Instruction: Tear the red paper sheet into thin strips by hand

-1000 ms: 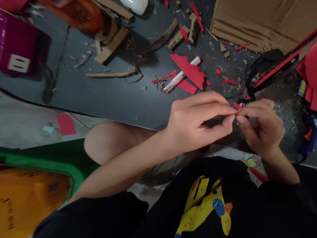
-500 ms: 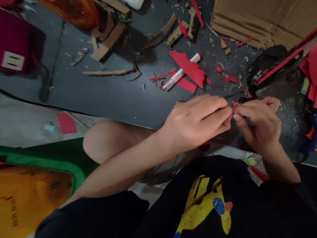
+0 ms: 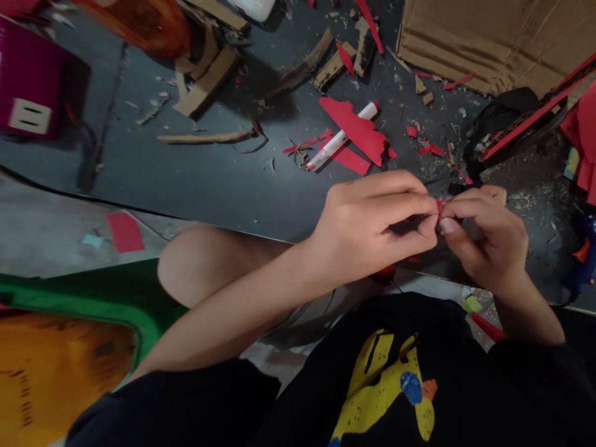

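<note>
Left hand (image 3: 361,223) and right hand (image 3: 496,233), 1 small red scrap (image 3: 439,207) between them, above table (image 3: 209,180) near edge. Both pinch it, thumb to fingers, tips closed, nearly touching. Beyond: 1 white marker (image 3: 328,151) under 1 torn red paper (image 3: 356,129). Farther: 1 big cardboard piece (image 3: 488,37).
</note>
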A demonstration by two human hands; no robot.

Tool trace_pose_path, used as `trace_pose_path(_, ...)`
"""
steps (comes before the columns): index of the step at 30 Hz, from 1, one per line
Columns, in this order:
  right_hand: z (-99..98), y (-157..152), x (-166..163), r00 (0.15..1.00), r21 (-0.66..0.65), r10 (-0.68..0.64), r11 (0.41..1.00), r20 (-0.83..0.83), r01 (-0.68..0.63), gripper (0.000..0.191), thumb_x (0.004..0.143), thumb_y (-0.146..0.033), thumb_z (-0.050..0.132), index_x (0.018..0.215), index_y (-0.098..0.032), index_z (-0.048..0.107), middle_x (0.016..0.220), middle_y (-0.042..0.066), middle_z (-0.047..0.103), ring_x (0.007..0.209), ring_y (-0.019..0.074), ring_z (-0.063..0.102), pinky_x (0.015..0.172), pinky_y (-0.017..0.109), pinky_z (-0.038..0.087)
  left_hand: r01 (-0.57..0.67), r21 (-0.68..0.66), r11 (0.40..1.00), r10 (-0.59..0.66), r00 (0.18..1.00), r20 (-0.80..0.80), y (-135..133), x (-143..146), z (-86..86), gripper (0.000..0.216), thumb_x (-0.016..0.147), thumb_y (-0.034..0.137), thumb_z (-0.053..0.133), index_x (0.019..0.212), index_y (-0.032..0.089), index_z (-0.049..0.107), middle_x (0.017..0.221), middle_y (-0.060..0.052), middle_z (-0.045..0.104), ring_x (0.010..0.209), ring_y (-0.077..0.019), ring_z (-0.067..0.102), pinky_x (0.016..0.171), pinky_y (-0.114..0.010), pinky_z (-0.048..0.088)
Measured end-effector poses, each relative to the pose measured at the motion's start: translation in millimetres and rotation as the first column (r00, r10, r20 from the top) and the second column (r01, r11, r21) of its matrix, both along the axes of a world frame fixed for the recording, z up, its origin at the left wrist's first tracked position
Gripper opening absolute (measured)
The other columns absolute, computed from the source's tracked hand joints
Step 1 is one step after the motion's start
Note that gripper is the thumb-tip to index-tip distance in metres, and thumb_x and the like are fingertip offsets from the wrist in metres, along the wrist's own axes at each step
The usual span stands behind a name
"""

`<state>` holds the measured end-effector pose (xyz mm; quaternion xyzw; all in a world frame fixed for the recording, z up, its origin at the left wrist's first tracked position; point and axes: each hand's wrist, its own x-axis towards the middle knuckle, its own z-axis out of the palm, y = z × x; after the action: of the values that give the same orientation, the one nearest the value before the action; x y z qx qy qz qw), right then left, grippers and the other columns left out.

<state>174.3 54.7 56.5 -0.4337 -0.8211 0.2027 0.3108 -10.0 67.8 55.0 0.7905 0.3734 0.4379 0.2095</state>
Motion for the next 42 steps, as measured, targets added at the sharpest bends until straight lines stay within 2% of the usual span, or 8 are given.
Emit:
trace_pose_path(8, -1.0, 0.5, 2.8, 0.992, -0.087, 0.043, 0.995, -0.117, -0.054, 0.008, 0.091, -0.023, 0.056, 0.085, -0.023, 0.061, 0.074, -0.005, 0.065, 0.063, 0.0102, 0.057, 0.070, 0.031, 0.037, 0.018, -0.206, 0.978, 0.009, 0.991, 0.133, -0.9, 2.8, 2.1, 0.013, 0.077, 0.011, 0.061, 0.067, 0.018, 0.064, 0.069, 0.004, 0.068, 0.058, -0.0063, 0.060, 0.051, -0.017, 0.044)
trace_pose_path(15, -2.8, -0.9, 3.5, 0.978, -0.142, 0.019, 0.989, -0.210, -0.050, 0.007, 0.091, -0.020, 0.057, 0.087, -0.023, 0.062, 0.075, -0.004, 0.064, 0.065, 0.0102, 0.056, 0.072, 0.032, 0.037, -0.005, -0.139, 0.990, 0.028, 0.987, 0.160, 0.8, 0.6, 1.6, 0.011, 0.079, 0.011, 0.058, 0.070, 0.017, 0.063, 0.070, 0.002, 0.068, 0.062, -0.0078, 0.062, 0.054, -0.018, 0.048)
trace_pose_path(21, -0.3, -3.8, 3.7, 0.929, -0.317, -0.060, 0.946, -0.366, -0.064, 0.009, 0.092, -0.022, 0.055, 0.086, -0.022, 0.062, 0.076, -0.002, 0.062, 0.071, 0.0118, 0.056, 0.066, 0.029, 0.039, 0.007, -0.124, 0.992, 0.022, 0.973, 0.230, 4.3, -2.9, 1.8, 0.022, 0.085, 0.018, 0.063, 0.065, 0.019, 0.056, 0.062, 0.003, 0.062, 0.058, -0.0078, 0.058, 0.055, -0.021, 0.048)
trace_pose_path(25, -1.8, -3.4, 4.8, 0.814, -0.462, -0.151, 0.873, -0.561, -0.156, 0.013, 0.094, -0.028, 0.053, 0.085, -0.021, 0.061, 0.073, -0.002, 0.056, 0.068, 0.0112, 0.052, 0.060, 0.026, 0.041, 0.006, -0.224, 0.975, 0.050, 0.969, 0.244, 3.2, -2.4, 1.7, 0.009, 0.089, 0.020, 0.061, 0.081, 0.019, 0.065, 0.083, -0.001, 0.072, 0.078, -0.0106, 0.067, 0.067, -0.021, 0.054)
trace_pose_path(27, -4.2, -2.6, 5.6, 0.754, -0.504, -0.188, 0.837, -0.629, -0.212, 0.015, 0.093, -0.031, 0.054, 0.085, -0.021, 0.061, 0.072, -0.002, 0.055, 0.066, 0.0114, 0.050, 0.058, 0.025, 0.041, 0.102, -0.328, 0.939, -0.006, 0.960, 0.280, 2.1, -1.9, 1.6, 0.011, 0.088, 0.023, 0.062, 0.098, 0.019, 0.067, 0.100, -0.002, 0.073, 0.089, -0.0122, 0.069, 0.074, -0.021, 0.056)
trace_pose_path(31, -7.5, -2.0, 6.3, 0.734, -0.535, -0.221, 0.815, -0.642, -0.222, 0.015, 0.093, -0.033, 0.055, 0.086, -0.021, 0.062, 0.073, -0.002, 0.054, 0.067, 0.0108, 0.049, 0.061, 0.024, 0.042, 0.264, -0.452, 0.852, -0.125, 0.941, 0.314, 1.2, -0.3, 1.3, 0.017, 0.083, 0.022, 0.069, 0.099, 0.017, 0.068, 0.096, -0.001, 0.074, 0.083, -0.0102, 0.070, 0.077, -0.019, 0.056)
trace_pose_path(34, -7.6, -3.3, 5.5, 0.755, -0.537, -0.214, 0.817, -0.620, -0.210, 0.015, 0.094, -0.032, 0.054, 0.088, -0.021, 0.062, 0.075, -0.002, 0.055, 0.069, 0.0100, 0.049, 0.064, 0.023, 0.042, 0.235, -0.461, 0.855, -0.089, 0.944, 0.317, 1.6, 1.0, 1.2, 0.005, 0.083, 0.015, 0.067, 0.087, 0.016, 0.070, 0.084, 0.001, 0.075, 0.075, -0.0084, 0.069, 0.071, -0.016, 0.055)
trace_pose_path(42, -6.1, -4.8, 5.6, 0.807, -0.482, -0.149, 0.857, -0.571, -0.183, 0.017, 0.096, -0.032, 0.050, 0.087, -0.022, 0.060, 0.077, -0.002, 0.055, 0.071, 0.0102, 0.050, 0.064, 0.024, 0.042, 0.240, -0.420, 0.875, -0.087, 0.932, 0.352, 2.6, 1.1, -0.1, 0.010, 0.084, 0.012, 0.064, 0.088, 0.016, 0.071, 0.081, 0.001, 0.074, 0.072, -0.0076, 0.067, 0.067, -0.016, 0.053)
